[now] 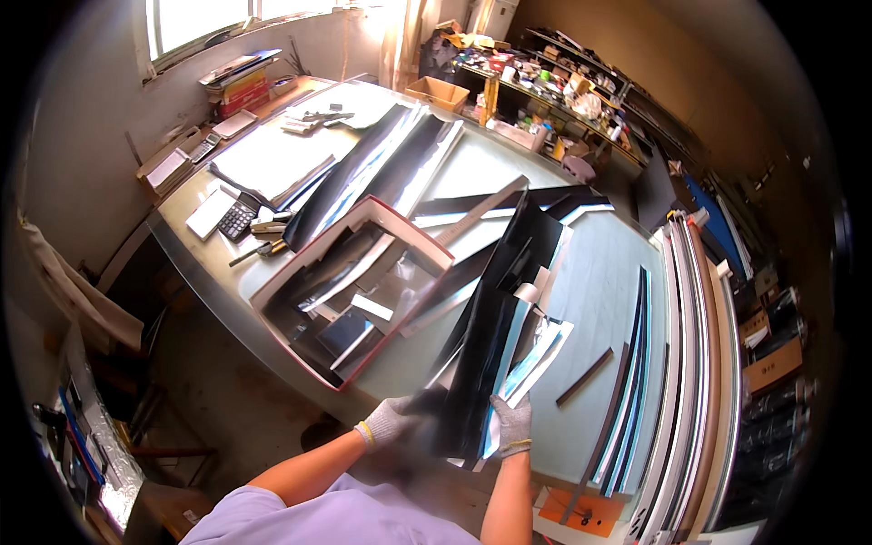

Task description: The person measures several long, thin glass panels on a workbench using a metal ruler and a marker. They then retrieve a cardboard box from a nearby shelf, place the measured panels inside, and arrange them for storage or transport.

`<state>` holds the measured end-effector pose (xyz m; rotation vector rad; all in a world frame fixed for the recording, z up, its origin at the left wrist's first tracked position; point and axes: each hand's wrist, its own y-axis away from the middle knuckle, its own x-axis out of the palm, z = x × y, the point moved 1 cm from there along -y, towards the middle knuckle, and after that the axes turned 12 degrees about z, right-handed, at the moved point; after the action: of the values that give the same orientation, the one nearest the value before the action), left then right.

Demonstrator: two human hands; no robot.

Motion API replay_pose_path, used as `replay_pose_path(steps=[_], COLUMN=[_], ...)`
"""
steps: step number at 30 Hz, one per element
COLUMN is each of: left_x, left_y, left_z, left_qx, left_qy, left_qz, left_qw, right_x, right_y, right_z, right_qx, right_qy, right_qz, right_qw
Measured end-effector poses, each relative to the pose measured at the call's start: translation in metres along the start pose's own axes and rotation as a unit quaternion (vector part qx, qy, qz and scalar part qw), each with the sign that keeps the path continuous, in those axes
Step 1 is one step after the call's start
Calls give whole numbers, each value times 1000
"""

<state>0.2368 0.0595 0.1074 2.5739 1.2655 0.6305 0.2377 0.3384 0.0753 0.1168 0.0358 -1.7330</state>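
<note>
Both my hands wear pale knitted gloves with yellow-trimmed cuffs. My right hand (513, 425) is closed on the near right edge of a stack of long black sheets (486, 354), where white and light-blue strips (538, 361) stick out. My left hand (389, 423) is at the stack's near left corner, its fingers partly hidden by a blurred dark sheet that it appears to grip. The stack slants across the table's near edge. Left of it stands a red-rimmed box (263, 313) with dark pieces, a white card and clear film inside.
More black strips (363, 173) lie at the table's far left, beside a calculator (238, 216) and papers. Thin curved strips (627, 391) and a short dark bar (584, 376) lie on the right. Long profiles (699, 363) line the right edge. Cluttered shelves (554, 91) stand behind.
</note>
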Motion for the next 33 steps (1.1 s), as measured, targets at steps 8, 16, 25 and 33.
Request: replay_pose_path(steps=[8, 16, 25, 33], left_x=[-95, -268, -388, -486], left_y=[20, 29, 18, -16], left_z=[-89, -121, -149, -161], left_qx=[60, 72, 147, 143], left_qy=[-42, -13, 16, 122], left_qz=[15, 21, -29, -75], left_qw=[997, 997, 989, 979], right_x=[115, 264, 291, 309], right_y=[-55, -131, -117, -52], right_z=[105, 154, 95, 40], right_qx=[-54, -44, 52, 208], right_qy=[-48, 5, 171, 122], right_qz=[-52, -60, -154, -157], right_qw=[996, 997, 972, 958])
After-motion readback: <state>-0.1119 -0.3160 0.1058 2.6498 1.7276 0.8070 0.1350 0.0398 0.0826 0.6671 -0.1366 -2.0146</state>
